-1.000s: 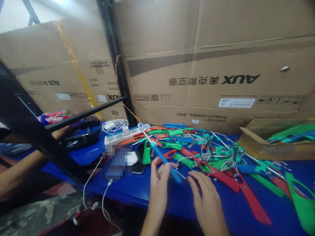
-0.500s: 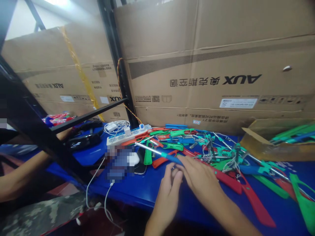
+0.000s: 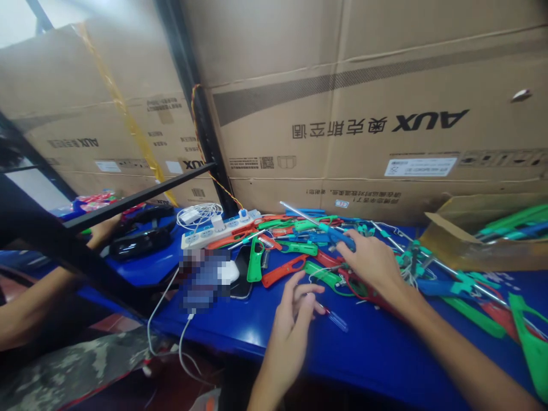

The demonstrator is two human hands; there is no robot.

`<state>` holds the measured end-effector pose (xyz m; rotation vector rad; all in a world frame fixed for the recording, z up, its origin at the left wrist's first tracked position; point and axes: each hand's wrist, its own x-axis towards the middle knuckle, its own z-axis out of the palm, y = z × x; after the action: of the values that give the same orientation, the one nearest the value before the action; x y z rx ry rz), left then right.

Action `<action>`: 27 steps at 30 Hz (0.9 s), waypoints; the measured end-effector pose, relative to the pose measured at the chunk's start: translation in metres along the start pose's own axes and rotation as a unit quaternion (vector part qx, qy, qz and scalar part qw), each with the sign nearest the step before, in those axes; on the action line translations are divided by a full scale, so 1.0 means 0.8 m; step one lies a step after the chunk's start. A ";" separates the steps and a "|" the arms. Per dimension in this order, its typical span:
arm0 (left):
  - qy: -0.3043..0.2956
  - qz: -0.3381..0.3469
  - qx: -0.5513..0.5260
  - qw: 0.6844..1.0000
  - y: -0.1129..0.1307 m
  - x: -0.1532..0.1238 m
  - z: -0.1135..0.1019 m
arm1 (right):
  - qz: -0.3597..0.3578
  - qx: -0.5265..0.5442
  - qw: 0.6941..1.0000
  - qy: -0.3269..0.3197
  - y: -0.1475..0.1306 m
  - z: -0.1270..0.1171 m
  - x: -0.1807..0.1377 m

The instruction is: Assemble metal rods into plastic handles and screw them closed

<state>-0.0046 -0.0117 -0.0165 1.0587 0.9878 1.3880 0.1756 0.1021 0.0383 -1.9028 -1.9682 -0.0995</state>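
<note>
My right hand (image 3: 370,257) is closed around the blue handle of a long-nozzle lighter (image 3: 308,220), held above the pile. Its thin metal tube points up and left. My left hand (image 3: 295,319) is lower, over the front of the table, with fingers curled and partly spread. A small screwdriver-like tool with a clear handle (image 3: 338,321) sticks out from between its thumb and fingers; its other end is hidden. Beyond both hands is a heap of green, red and orange lighter shells (image 3: 282,271), with metal tubes and white wires among them.
A blue table (image 3: 240,331) carries a white power strip (image 3: 205,237), a phone (image 3: 244,274) and a white earbud case (image 3: 228,272). An open carton (image 3: 462,251) stands right. Cardboard (image 3: 342,137) backs the table. Past a black frame post, another person's arm (image 3: 38,308) reaches in.
My hands have moved apart. The right hand has carried the blue lighter up and right, away from the left hand. The left hand's fingers have loosened, and the clear-handled tool now shows.
</note>
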 end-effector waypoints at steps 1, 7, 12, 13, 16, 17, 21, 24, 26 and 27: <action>-0.001 -0.001 0.001 1.000 0.000 0.000 0.000 | 0.003 0.005 1.000 -0.001 0.002 0.001 0.000; -0.007 -0.003 0.008 1.000 -0.003 0.002 -0.001 | 0.025 0.039 0.999 0.000 0.008 0.001 0.001; 0.009 -0.016 -0.015 1.000 0.002 0.006 -0.001 | 0.052 0.068 0.996 0.011 0.015 -0.002 -0.002; 0.006 -0.018 -0.012 1.000 0.003 0.006 -0.002 | 0.059 0.074 0.995 0.014 0.017 -0.003 -0.002; -0.008 -0.036 0.003 0.999 0.003 0.009 -0.002 | 0.075 0.097 0.992 0.030 0.020 -0.008 -0.004; -0.007 -0.043 0.007 0.999 0.003 0.009 -0.001 | 0.076 0.105 0.991 0.036 0.021 -0.010 -0.005; 0.023 -0.053 0.006 0.998 0.005 0.010 0.006 | 0.052 0.137 0.987 0.059 0.020 -0.021 -0.010; 0.040 -0.063 0.004 0.997 0.011 0.010 0.013 | 0.040 0.141 0.986 0.081 0.032 -0.037 -0.008; 0.047 -0.070 0.002 0.996 0.015 0.009 0.015 | 0.056 0.126 0.986 0.093 0.052 -0.057 -0.002; 0.048 -0.072 0.002 0.996 0.016 0.009 0.016 | 0.071 0.115 0.986 0.096 0.066 -0.073 0.001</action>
<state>0.0041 -0.0055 -0.0008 0.9126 1.1151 1.3290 0.2407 0.0882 0.0801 -1.8040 -1.6378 -0.0146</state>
